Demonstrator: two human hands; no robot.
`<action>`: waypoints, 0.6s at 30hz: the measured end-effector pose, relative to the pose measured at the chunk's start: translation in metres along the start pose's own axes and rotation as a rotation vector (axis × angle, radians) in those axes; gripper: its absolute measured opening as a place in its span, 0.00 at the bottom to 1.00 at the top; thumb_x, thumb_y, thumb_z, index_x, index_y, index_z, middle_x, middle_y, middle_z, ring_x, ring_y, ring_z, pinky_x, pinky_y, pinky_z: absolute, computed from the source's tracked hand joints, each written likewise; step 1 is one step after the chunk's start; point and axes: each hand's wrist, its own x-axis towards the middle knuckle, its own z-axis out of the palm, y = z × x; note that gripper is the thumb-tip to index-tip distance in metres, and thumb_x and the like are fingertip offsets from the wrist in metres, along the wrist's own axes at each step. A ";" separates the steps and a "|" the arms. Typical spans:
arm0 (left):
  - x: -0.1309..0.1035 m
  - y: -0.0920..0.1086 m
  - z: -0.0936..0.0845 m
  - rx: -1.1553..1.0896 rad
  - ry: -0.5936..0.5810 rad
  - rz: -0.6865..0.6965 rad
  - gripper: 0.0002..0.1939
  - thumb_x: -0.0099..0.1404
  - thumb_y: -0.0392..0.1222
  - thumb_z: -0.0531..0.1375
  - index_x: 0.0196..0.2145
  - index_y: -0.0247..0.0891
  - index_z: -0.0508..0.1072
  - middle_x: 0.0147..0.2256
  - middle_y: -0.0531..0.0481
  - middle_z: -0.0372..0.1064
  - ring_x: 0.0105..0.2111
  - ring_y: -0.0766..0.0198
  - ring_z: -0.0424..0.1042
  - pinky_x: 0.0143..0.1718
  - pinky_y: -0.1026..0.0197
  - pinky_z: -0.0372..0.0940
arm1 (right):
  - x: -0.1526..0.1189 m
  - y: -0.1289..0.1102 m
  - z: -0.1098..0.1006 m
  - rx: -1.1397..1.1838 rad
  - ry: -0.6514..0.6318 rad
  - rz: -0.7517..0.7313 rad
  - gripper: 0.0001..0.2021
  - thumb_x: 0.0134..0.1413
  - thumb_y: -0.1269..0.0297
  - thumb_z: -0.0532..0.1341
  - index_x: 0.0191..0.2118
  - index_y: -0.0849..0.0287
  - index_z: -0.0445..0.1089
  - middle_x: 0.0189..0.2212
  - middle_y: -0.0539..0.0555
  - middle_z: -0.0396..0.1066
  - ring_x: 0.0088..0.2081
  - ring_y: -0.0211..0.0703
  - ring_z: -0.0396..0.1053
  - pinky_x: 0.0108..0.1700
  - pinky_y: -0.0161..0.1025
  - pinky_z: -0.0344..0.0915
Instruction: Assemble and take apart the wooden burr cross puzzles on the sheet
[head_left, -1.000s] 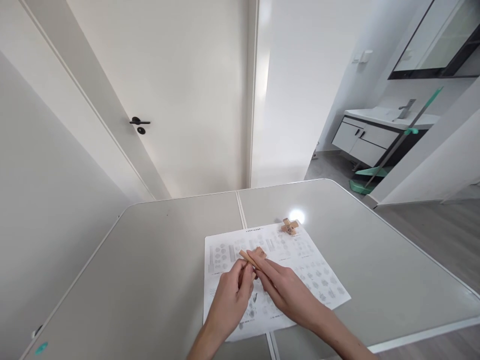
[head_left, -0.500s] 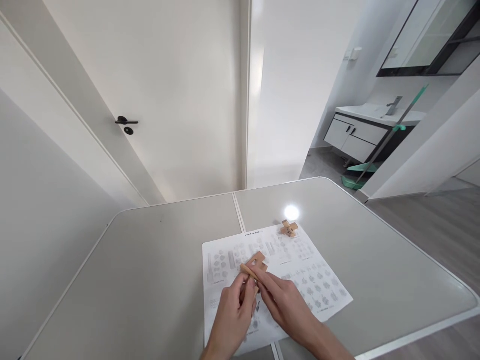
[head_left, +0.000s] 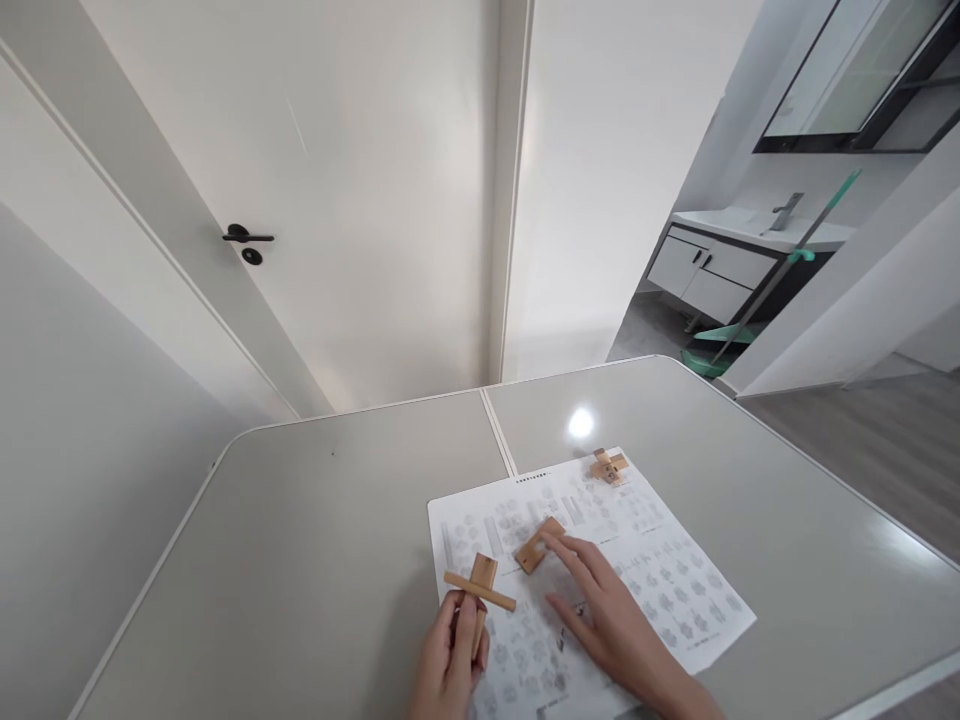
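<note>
Sticks, clamped in the left hand's fingers, could be shed by slack grip; the block could be nudged by the right hand, fingers apart.

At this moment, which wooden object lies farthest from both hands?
The small block near the far right corner of the paper. The crossed pieces are in the left hand; the flat piece is at the right hand.

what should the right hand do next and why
Perhaps close the right hand on the flat wooden block: its forefinger is at the block but its thumb stands apart, and the left hand holds the crossed wooden pieces.
</note>
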 end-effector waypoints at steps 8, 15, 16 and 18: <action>0.015 0.023 -0.013 -0.156 -0.093 -0.064 0.34 0.60 0.74 0.61 0.41 0.38 0.74 0.28 0.52 0.70 0.17 0.73 0.54 0.22 0.64 0.54 | 0.025 0.028 0.008 -0.123 -0.002 -0.078 0.23 0.69 0.69 0.57 0.67 0.50 0.61 0.58 0.60 0.70 0.61 0.59 0.65 0.58 0.59 0.71; 0.023 0.031 -0.013 -0.394 -0.012 -0.164 0.32 0.55 0.68 0.69 0.45 0.38 0.79 0.41 0.42 0.77 0.21 0.73 0.61 0.21 0.67 0.52 | 0.036 0.016 -0.003 -0.026 -0.114 -0.011 0.07 0.67 0.67 0.61 0.49 0.52 0.70 0.45 0.57 0.73 0.49 0.55 0.69 0.47 0.51 0.74; 0.023 0.034 -0.013 -0.405 0.006 -0.184 0.32 0.55 0.68 0.70 0.45 0.38 0.80 0.42 0.42 0.77 0.22 0.73 0.62 0.22 0.67 0.53 | 0.037 0.013 -0.004 -0.025 -0.124 0.004 0.05 0.68 0.67 0.61 0.46 0.52 0.71 0.43 0.56 0.73 0.48 0.54 0.69 0.46 0.50 0.73; 0.021 0.037 -0.012 -0.410 0.034 -0.222 0.32 0.54 0.67 0.71 0.47 0.39 0.81 0.43 0.41 0.78 0.22 0.73 0.62 0.22 0.66 0.54 | 0.036 0.009 -0.005 -0.016 -0.135 0.022 0.04 0.71 0.66 0.58 0.42 0.53 0.70 0.39 0.55 0.72 0.44 0.52 0.69 0.43 0.48 0.72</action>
